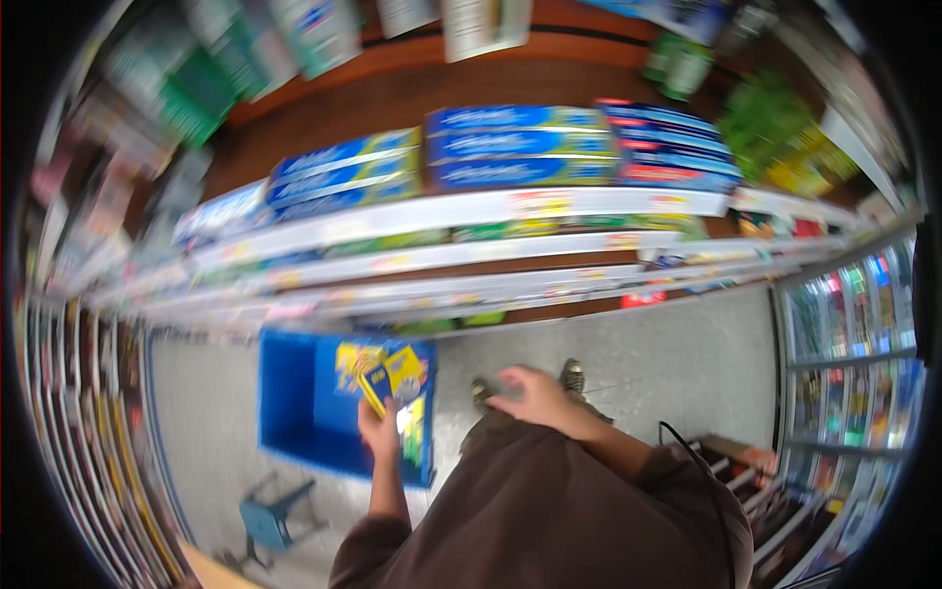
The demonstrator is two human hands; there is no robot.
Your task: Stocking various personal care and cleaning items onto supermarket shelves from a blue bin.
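Observation:
My left hand (380,431) grips a yellow and dark blue box (377,389) over a large blue plastic bin (287,390). Beneath and beside that box, other yellow packages (405,370) show in the bin, along with green and white ones (413,438) near its right wall. The bin's left part shows bare blue plastic. My right hand (531,397) hovers in front of my body with its fingers curved apart and nothing in them. Blur hides the print on the held box.
A store shelf (471,216) ahead carries stacked blue toothpaste-like cartons (519,147) and dark blue-red cartons (670,147). A small blue step stool (268,523) stands behind the bin. Racks (81,427) line the left; glass-fronted shelving (846,368) stands right. A black cable (699,464) hangs beside my right side.

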